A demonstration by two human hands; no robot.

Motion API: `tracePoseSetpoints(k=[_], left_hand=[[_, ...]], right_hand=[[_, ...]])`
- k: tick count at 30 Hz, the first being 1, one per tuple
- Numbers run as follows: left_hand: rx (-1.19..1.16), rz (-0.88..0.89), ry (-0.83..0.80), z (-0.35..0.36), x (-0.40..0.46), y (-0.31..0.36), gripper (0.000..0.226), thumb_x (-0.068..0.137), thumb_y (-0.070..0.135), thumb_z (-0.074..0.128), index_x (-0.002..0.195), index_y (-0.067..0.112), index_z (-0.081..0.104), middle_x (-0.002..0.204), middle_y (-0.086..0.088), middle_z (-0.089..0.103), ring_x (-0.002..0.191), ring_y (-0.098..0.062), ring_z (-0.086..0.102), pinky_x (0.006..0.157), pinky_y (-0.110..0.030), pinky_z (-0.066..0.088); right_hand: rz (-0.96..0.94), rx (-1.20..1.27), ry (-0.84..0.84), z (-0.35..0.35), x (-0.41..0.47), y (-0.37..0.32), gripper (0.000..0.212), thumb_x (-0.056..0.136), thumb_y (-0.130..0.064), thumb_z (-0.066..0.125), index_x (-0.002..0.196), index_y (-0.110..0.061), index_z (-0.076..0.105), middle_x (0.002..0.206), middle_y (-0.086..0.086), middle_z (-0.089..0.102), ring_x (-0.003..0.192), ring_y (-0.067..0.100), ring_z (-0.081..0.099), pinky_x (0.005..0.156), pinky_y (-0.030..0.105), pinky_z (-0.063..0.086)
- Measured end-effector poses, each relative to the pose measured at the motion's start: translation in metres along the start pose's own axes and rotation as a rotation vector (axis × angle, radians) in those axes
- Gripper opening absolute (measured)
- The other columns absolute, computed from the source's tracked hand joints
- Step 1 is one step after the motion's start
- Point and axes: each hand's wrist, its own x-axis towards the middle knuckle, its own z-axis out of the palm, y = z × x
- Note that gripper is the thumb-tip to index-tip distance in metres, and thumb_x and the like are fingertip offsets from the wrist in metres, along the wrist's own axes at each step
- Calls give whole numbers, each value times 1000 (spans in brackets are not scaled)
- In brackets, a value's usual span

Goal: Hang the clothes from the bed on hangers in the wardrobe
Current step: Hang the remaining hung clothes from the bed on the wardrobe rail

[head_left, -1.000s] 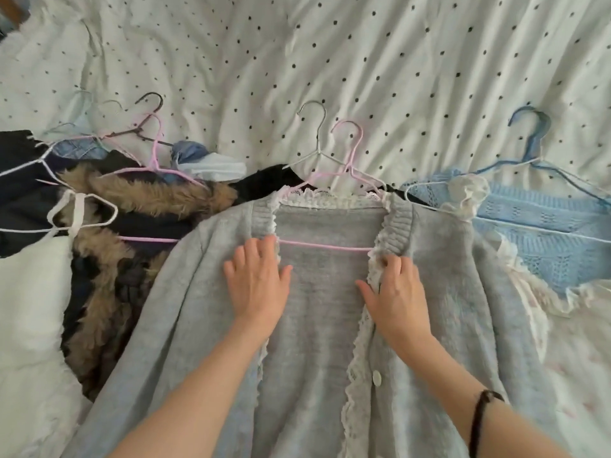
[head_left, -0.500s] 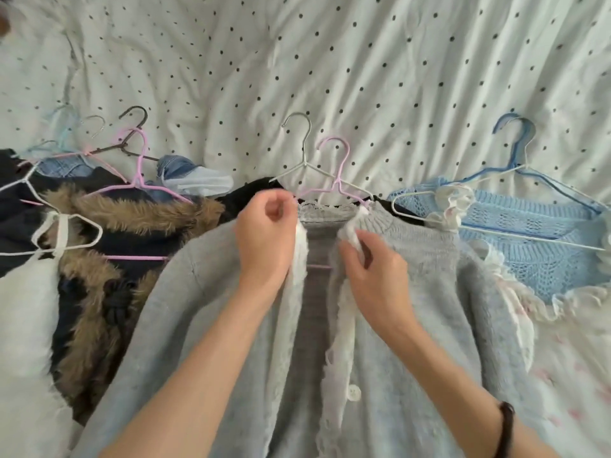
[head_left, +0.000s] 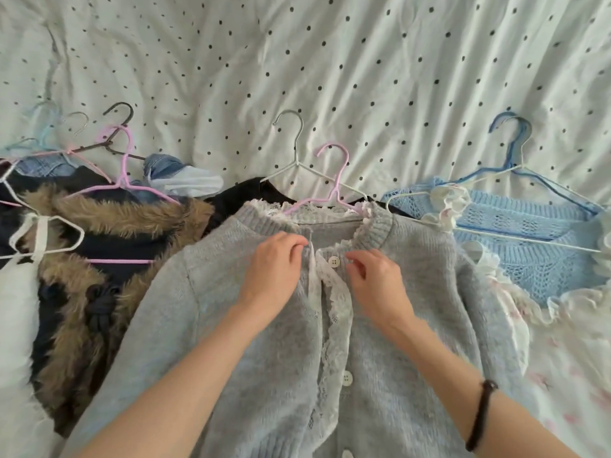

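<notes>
A grey knit cardigan [head_left: 429, 309] with white lace trim lies flat on the bed, with a pink hanger [head_left: 334, 180] inside its neck. My left hand [head_left: 274, 276] pinches the left front edge just below the collar. My right hand [head_left: 377, 282] pinches the right front edge beside the top white button [head_left: 334, 261]. The two front edges meet at the top between my hands. A second button [head_left: 347, 378] shows lower down the lace placket.
Left of the cardigan lies a dark jacket with brown fur trim [head_left: 99, 226] on a pink hanger [head_left: 124, 180], and a white garment [head_left: 16, 309]. A light blue knit top [head_left: 535, 259] on a white hanger lies to the right. The dotted bedsheet [head_left: 330, 61] stretches beyond.
The cardigan front lay open with my hands flat on it. My hands then pulled both lace edges together, and now they hold the closed front at the top button.
</notes>
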Motion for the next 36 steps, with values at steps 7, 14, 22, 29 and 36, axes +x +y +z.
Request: tracePoseSetpoints(k=[7,14,22,29,36], left_hand=[[118,-364,71,42,4,9,35,88,35,59,107,6,54,105,-5,56,93,-19,56,69,-22,39],[-98,-443,70,39,2,-1,10,90,12,58,97,8,64,89,-3,64,81,-17,59,71,-29,48],[-708,-547,-33,-1,-10,11,5,85,12,65,83,16,67,74,3,68,63,1,61,57,-12,45],[-1031,-612,-35,-23,-26,14,11,90,16,57,90,9,66,76,-1,64,70,-13,53,65,-26,42],[-693,-430,-27,-28,-37,24,13,89,13,60,83,23,66,78,4,68,70,-6,61,66,-20,50]], right_hand=[[81,-204,-146,19,11,-10,27,93,-26,52,116,-13,60,113,4,57,98,23,58,76,32,47],[139,-302,-189,20,14,-11,22,92,-32,54,107,-16,57,109,0,60,97,21,59,69,28,41],[301,4,-96,21,17,-15,15,90,-24,57,97,-15,66,88,2,70,81,20,65,72,33,52],[355,644,10,-8,-19,-37,6,86,-15,64,84,-10,65,71,-2,66,63,6,62,59,18,51],[472,1176,-109,-23,-22,-59,9,91,-7,56,91,2,56,78,16,71,71,23,71,64,25,57]])
